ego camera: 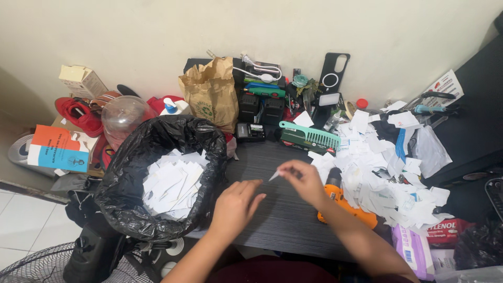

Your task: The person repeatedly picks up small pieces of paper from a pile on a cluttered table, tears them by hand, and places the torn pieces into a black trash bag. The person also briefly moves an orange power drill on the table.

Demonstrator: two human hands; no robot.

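Note:
My right hand point(304, 181) pinches a small white paper slip point(274, 176) between its fingertips, above the dark desk point(277, 209). My left hand point(236, 204) hovers just left of it, fingers loosely together and holding nothing, close to the rim of a black trash bag point(126, 178) filled with white paper pieces point(170, 186). A large heap of white paper scraps point(377, 167) lies on the desk to the right of my right hand. An orange tool point(346, 202) lies under my right forearm.
A brown paper bag point(212, 94), a teal comb point(309, 137), black chargers and cables stand at the back by the wall. A clear dome lid point(123, 115), red shoes and a booklet point(57, 149) lie left. Packages point(419, 249) sit at the right front; a fan grille point(36, 267) is below left.

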